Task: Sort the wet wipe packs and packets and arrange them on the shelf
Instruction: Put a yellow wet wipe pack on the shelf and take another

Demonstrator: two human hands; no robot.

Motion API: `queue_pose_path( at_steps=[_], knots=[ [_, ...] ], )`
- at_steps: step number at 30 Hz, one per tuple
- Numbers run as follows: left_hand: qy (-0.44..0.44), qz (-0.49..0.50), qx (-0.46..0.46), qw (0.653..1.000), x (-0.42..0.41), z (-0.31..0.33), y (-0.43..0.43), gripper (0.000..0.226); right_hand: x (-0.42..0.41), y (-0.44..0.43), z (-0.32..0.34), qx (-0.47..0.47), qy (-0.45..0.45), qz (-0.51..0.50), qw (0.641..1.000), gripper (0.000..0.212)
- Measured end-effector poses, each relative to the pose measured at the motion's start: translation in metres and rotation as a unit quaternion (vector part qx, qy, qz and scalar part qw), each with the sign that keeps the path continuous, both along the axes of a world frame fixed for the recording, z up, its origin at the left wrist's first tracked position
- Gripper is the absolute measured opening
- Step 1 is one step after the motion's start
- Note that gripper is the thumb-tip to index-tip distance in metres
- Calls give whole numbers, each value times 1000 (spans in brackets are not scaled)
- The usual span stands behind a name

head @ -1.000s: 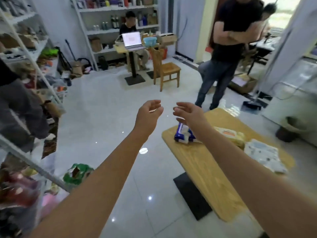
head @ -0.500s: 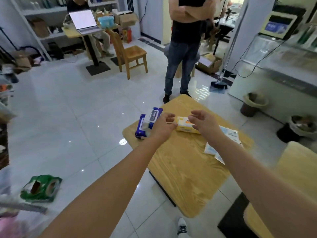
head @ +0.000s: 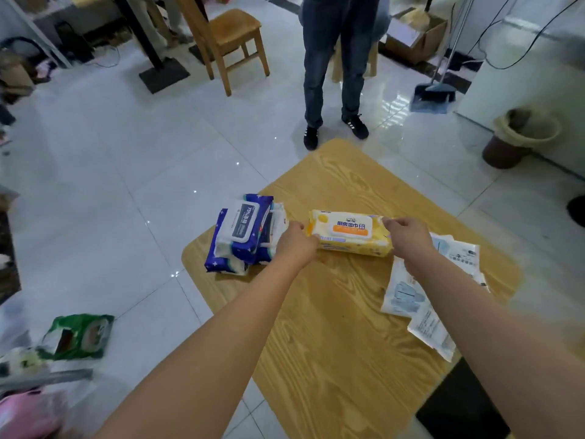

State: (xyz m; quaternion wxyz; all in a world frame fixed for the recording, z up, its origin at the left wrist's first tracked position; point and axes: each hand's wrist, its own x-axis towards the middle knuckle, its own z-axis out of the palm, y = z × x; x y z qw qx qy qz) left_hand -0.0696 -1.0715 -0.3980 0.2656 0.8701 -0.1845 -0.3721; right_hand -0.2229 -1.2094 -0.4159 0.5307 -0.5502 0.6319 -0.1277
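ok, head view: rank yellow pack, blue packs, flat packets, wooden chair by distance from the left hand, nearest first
1. Yellow pack: touching the left hand, on its right.
2. Blue packs: just left of it.
3. Flat packets: far right on the table.
4. Wooden chair: across the floor.

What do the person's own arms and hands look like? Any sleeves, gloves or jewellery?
Both forearms are bare, with no sleeve in view. The left hand and right hand wear no gloves, and no watch, bracelet or ring is visible.
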Motion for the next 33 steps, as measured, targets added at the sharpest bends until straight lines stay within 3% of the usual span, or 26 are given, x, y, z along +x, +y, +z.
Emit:
queue_pose_path(
  at_steps=[4,10,16,20,23,25,27,30,33],
  knots=[
    [13,33,36,999,12,-34,-32,62,9,-31,-31,-10,49,13,999,48],
    [82,58,41,994,18,-70,-62,80,26,-47,-63,35,103,23,994,81],
    [92,61,11,994,22,-84,-62,57,32,-45,-73,20,119,23,992,62],
    [168,106,-69,978,16,-67,-53,45,25,-33,-50,33,24,-10,999,58],
    [192,90,-219,952,8,-19,-37,50,10,-17,7,38,-124,-95,987,48],
    [138,28,-333,932,5,27,-9,64,-7,-2,51,106,-268,-126,949,57],
    [38,-56,-390,918,2,78,33,66,-17,19,94,173,-376,-85,906,63],
    [-84,-128,-413,898,2,141,105,55,-4,67,147,220,-388,10,895,48],
    [-150,-88,-386,906,11,184,183,62,33,131,189,204,-414,51,886,40]
  ],
)
